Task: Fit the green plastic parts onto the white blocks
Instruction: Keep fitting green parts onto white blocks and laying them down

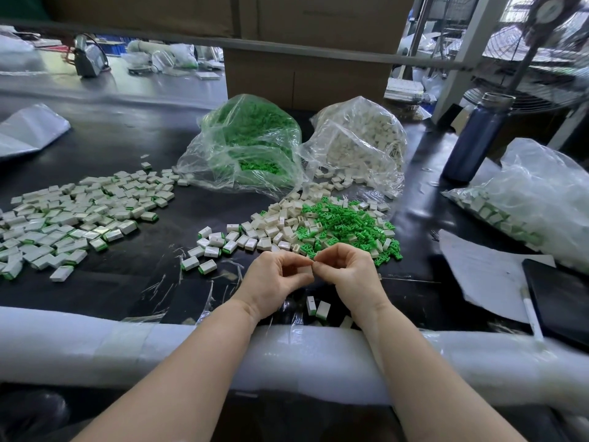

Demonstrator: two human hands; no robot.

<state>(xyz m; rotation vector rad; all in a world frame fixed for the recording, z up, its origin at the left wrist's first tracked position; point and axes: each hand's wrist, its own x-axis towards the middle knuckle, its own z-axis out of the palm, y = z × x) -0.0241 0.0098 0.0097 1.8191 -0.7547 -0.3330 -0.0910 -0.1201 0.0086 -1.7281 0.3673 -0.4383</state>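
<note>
My left hand (275, 279) grips a white block (304, 270) between thumb and curled fingers. My right hand (345, 269) pinches at the block's right end; whatever it holds is hidden by the fingertips. Just beyond the hands lies a loose heap of green plastic parts (344, 223) beside a heap of bare white blocks (274, 228). Blocks with green ends fitted spread across the left of the black table (73, 215). Two fitted blocks (317, 309) stand near my wrists.
A clear bag of green parts (245, 141) and a clear bag of white blocks (357, 141) stand behind the heaps. A dark blue bottle (475, 138), another bag of fitted blocks (526, 199), white paper, a pen and a black tablet (561, 301) lie right. White foam padding (287, 355) covers the table's front edge.
</note>
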